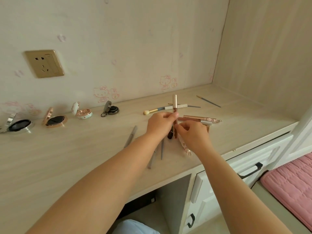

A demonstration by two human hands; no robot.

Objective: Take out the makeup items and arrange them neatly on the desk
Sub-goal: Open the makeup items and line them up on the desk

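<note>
Pale wood worktop [67, 157] runs across the frame beneath cartoon-cat wallpaper, with a gold wall socket [44, 63] at upper left. Along the left edge four open compacts [55, 119] sit in a row by the wall. At centre your left hand [159, 124] grips a rose-gold tube [174, 105] upright, and just beside it your right hand [192, 134] pinches its lower part. Loose pencils [130, 136] lie near your wrists. Brushes [156, 110] and more tubes [200, 118] lie behind, towards the right.
</note>
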